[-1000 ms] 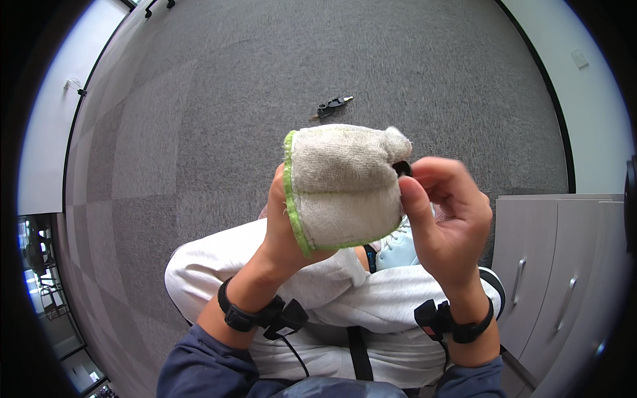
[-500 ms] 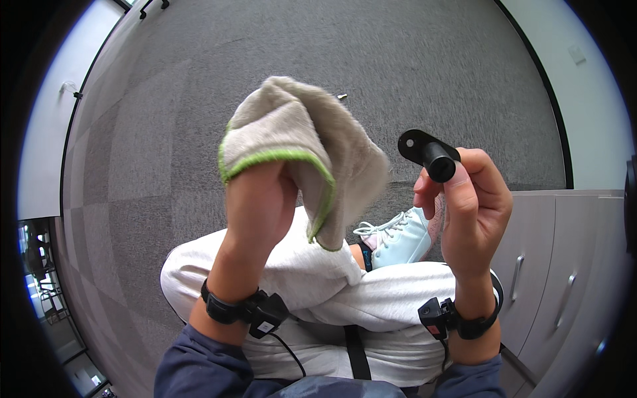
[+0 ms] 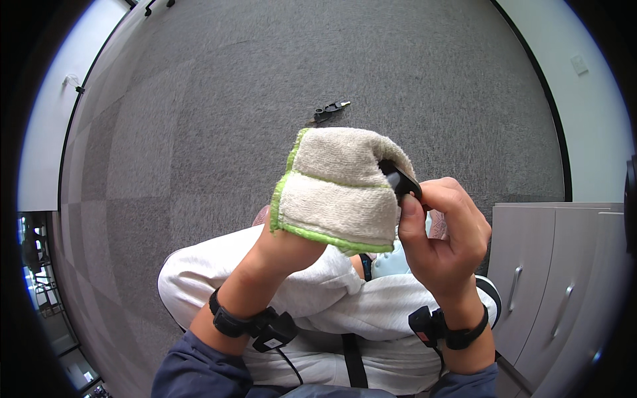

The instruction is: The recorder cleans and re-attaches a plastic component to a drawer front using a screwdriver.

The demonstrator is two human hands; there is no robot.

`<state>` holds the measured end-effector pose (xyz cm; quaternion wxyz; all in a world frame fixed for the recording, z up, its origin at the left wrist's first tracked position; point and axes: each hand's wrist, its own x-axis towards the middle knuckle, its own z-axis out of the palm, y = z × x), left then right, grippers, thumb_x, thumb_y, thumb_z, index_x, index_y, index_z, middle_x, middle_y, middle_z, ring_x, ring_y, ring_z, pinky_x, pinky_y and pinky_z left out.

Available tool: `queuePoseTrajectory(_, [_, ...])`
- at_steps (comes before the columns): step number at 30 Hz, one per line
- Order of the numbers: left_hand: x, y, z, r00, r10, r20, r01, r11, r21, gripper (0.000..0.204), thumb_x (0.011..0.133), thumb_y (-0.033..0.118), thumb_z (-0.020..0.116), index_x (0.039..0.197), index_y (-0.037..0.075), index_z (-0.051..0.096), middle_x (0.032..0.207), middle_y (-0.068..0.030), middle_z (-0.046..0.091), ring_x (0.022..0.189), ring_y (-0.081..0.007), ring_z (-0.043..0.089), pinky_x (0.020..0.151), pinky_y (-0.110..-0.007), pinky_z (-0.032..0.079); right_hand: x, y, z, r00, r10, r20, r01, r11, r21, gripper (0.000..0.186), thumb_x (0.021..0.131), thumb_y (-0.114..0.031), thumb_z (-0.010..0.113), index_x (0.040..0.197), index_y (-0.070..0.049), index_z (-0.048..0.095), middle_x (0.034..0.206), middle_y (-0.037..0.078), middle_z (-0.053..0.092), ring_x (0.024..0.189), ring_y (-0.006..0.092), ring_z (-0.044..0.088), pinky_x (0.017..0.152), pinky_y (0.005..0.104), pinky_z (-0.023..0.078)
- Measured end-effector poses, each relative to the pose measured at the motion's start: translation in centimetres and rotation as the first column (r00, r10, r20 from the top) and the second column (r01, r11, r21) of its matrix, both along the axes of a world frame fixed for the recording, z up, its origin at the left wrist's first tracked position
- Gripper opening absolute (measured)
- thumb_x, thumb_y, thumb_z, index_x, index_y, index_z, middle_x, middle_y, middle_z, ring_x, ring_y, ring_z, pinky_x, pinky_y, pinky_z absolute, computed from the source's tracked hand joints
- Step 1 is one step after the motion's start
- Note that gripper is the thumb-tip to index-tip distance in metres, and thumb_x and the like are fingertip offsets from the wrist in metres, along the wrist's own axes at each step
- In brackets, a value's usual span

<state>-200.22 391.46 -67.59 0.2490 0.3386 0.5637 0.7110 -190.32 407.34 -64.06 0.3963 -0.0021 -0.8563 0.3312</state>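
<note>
Nearest: pale trousers (image 3: 219,272), legs folded, six o'clock. Left hand (image 3: 296,251) at seven, running up under a beige, green-edged cloth (image 3: 338,209) at centre; cloth covers its fingers, cannot tell how they are set. Right hand (image 3: 448,239) past three, thumb and forefinger pinching a black part (image 3: 409,188) at three, partly tucked in the cloth's fold. Light-blue shoe (image 3: 391,263), toward five, mostly blocked. Grey cabinet (image 3: 531,265) at four. Beyond, twelve o'clock: dark object (image 3: 327,111) on carpet (image 3: 232,99), perhaps a small tool.
</note>
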Motion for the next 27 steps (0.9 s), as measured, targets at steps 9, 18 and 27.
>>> queuePoseTrajectory(9, [-0.9, 1.3, 1.5, 0.826, -0.174, 0.536, 0.031, 0.964, 0.265, 0.037, 0.094, 0.014, 0.062, 0.127, 0.000, 0.050, 0.115, -0.0113, 0.060, 0.101, -0.0170, 0.062, 0.088, -0.032, 0.053, 0.2, 0.1, 0.3, 1.000, -0.008, 0.007, 0.008, 0.998, -0.055, 0.012, 0.077, -0.003, 0.073, 0.086, -0.003, 0.065, 0.074, 0.006, 0.066, 0.054, 0.0112, 0.057, 0.050, 0.0238, 0.042])
queuePoseTrajectory(18, [-0.4, 1.3, 1.7, 0.838, -0.207, 0.506, 0.116, 0.972, 0.206, 0.036, 0.091, 0.013, 0.064, 0.123, 0.000, 0.054, 0.118, -0.0111, 0.060, 0.110, -0.0187, 0.058, 0.092, -0.031, 0.049, -0.1, 0.5, 0.3, 0.996, -0.018, -0.088, 0.021, 0.999, 0.035, 0.020, 0.078, -0.001, 0.075, 0.097, 0.000, 0.070, 0.084, 0.011, 0.069, 0.069, 0.0193, 0.065, 0.056, 0.0288, 0.051])
queuePoseTrajectory(27, [-2.2, -1.1, -1.2, 0.896, 0.044, -0.442, -0.054, 0.998, -0.011, 0.060, 0.078, 0.010, 0.078, 0.128, -0.001, 0.047, 0.117, -0.0132, 0.061, 0.105, -0.0208, 0.063, 0.093, -0.036, 0.051, 0.3, 0.0, 0.5, 0.993, 0.101, 0.067, -0.075, 0.948, -0.308, 0.009, 0.084, -0.005, 0.072, 0.088, 0.000, 0.065, 0.074, 0.009, 0.064, 0.064, 0.0141, 0.063, 0.054, 0.0248, 0.050])
